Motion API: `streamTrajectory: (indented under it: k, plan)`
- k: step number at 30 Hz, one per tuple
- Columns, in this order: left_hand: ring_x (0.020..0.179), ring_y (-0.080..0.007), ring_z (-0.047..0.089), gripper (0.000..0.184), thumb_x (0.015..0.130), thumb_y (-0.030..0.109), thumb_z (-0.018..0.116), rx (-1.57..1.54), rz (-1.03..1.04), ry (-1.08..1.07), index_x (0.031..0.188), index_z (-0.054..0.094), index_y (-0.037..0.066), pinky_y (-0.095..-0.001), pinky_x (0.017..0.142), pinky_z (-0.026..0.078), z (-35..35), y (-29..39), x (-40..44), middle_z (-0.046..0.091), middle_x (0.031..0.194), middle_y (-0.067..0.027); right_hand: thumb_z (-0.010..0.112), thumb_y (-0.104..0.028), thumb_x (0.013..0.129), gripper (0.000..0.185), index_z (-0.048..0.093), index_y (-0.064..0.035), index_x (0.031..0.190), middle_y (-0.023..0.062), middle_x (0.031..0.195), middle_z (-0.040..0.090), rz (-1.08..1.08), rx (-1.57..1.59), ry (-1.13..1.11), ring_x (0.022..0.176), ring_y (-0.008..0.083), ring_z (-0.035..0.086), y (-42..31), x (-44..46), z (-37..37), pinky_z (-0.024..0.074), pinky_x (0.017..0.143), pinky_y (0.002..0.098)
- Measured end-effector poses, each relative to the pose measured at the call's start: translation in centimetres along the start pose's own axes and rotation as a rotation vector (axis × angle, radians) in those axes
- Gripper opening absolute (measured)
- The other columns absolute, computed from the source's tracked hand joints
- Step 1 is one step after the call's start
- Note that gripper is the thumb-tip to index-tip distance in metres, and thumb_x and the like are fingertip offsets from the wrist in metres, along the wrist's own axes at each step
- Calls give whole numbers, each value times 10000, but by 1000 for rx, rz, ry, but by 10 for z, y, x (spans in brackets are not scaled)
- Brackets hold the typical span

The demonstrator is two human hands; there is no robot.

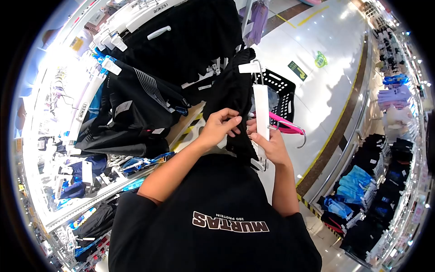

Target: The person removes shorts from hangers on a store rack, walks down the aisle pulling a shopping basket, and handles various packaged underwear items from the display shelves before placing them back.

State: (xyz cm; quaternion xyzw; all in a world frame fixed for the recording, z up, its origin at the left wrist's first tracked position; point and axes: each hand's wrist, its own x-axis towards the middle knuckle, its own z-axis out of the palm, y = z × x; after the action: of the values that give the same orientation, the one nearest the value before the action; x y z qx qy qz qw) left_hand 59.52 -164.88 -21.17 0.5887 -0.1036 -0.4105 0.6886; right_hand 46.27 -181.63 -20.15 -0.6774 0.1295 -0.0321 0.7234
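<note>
A white clip hanger (261, 106) stands nearly upright in front of me, and my right hand (268, 143) is closed round its lower part. Along the hanger's left side hangs a black garment (242, 88) with a gathered edge; its exact kind is unclear. My left hand (223, 127) has its fingers curled and pinched at the middle of this garment. Any small part between those fingertips is hidden. Just beyond my right hand is a pink hanger (287, 124) with a metal hook, close to the black perforated basket (285, 93).
Racked black shorts (131, 106) on hangers fill the left side, with larger black garments (181, 36) behind. A metal-edged shelf (97, 199) runs at lower left. Across the white aisle floor (337, 59), a rail (342, 149) fronts racks with blue clothes (355, 186).
</note>
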Motion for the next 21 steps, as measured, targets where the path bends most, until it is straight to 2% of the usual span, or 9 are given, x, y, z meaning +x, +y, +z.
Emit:
streamTrajectory:
  k: [1, 4, 5, 8, 9, 12, 14, 16, 21]
  plan:
    - [734, -94, 636, 242, 928, 188, 685, -20, -28, -8, 996, 641, -40, -244, 630, 504, -1, -1, 1, 656, 828, -42, 718, -201, 883, 233, 667, -11, 1009, 85, 1138, 641, 2, 7, -1, 1023, 159, 579, 1, -1, 0, 449, 912, 323]
    - [708, -80, 616, 221, 926, 173, 682, 235, 158, 21, 978, 639, -37, -238, 615, 487, 0, -4, 2, 651, 798, -33, 757, -238, 849, 281, 658, -13, 984, 94, 1120, 637, 43, 10, 48, 1012, 154, 581, 11, -1, 4, 454, 891, 316]
    - [723, -80, 628, 153, 934, 113, 667, 358, 147, 35, 984, 633, -28, -232, 628, 485, 3, -3, -1, 653, 808, -21, 774, -257, 834, 305, 654, -13, 973, 99, 1113, 635, 58, 7, 71, 1007, 151, 582, 13, 0, 8, 457, 880, 313]
    - [725, -78, 626, 148, 934, 107, 666, 361, 165, -29, 984, 635, -29, -229, 639, 478, 6, -12, 0, 658, 820, -17, 825, -299, 778, 374, 637, -20, 941, 97, 1001, 643, 252, -537, 140, 908, 143, 596, -13, 5, 25, 477, 804, 310]
    - [733, -80, 629, 138, 945, 106, 657, 338, 182, -47, 970, 628, -27, -229, 655, 485, 5, -12, 2, 661, 829, -25, 857, -313, 741, 411, 625, -26, 922, 80, 871, 629, 254, -481, 196, 785, 141, 584, -17, 4, 29, 479, 713, 308]
    - [712, -70, 606, 166, 961, 139, 640, 173, 150, -42, 955, 605, -23, -238, 610, 461, 1, -13, -2, 628, 763, -22, 849, -252, 759, 359, 621, -26, 922, 28, 785, 603, 114, -344, 333, 716, 119, 545, 8, 6, 24, 461, 660, 289]
    - [723, -93, 626, 160, 976, 130, 621, 134, 167, -52, 992, 581, -24, -241, 621, 469, -3, -9, -4, 626, 785, -28, 813, -188, 794, 289, 619, -24, 932, -18, 795, 599, 160, -112, 245, 738, 69, 526, 7, 6, 14, 438, 648, 255]
    - [724, -100, 632, 163, 976, 131, 620, 150, 172, -72, 1001, 575, -24, -242, 626, 470, -9, -5, -3, 623, 792, -28, 791, -159, 795, 247, 622, -29, 917, -14, 784, 596, 181, -31, 250, 726, 65, 523, 10, 8, 13, 434, 648, 251]
    - [702, -77, 606, 115, 954, 95, 638, 385, 202, 57, 940, 582, -3, -231, 648, 489, -11, -2, -7, 614, 780, -17, 758, -124, 790, 234, 646, -15, 963, 18, 811, 626, 112, -188, 268, 754, 94, 557, 9, 14, 18, 461, 688, 268]
